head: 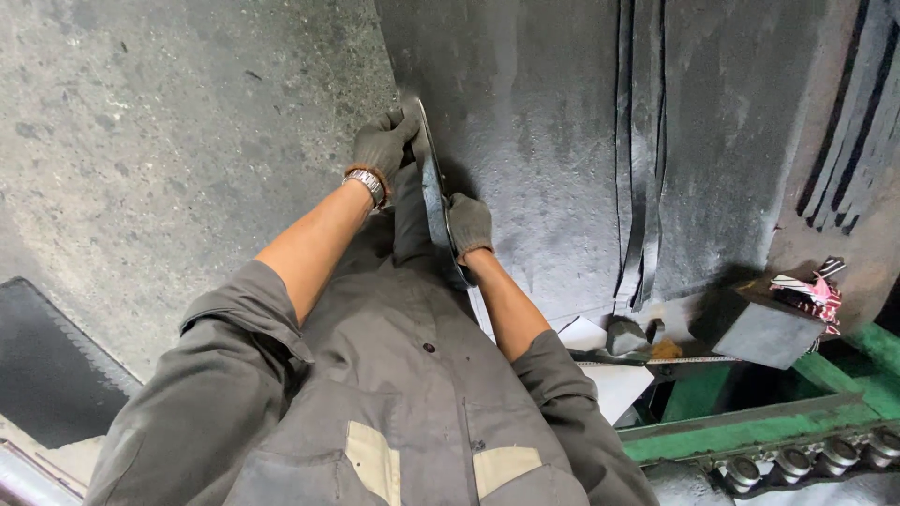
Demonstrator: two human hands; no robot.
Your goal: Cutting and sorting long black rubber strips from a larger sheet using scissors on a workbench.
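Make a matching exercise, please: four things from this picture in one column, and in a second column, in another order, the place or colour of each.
Things:
1. wristwatch
2. dark metal strip
3. green metal frame
4. dark block

Places or colours:
A. lower right, painted green, with a row of bolts below it
B. on the wrist of the left hand
C. gripped by both gloved hands, the right hand lower
D. at right, beside red and white wrapping

Pairs: 1-B, 2-C, 3-A, 4-D
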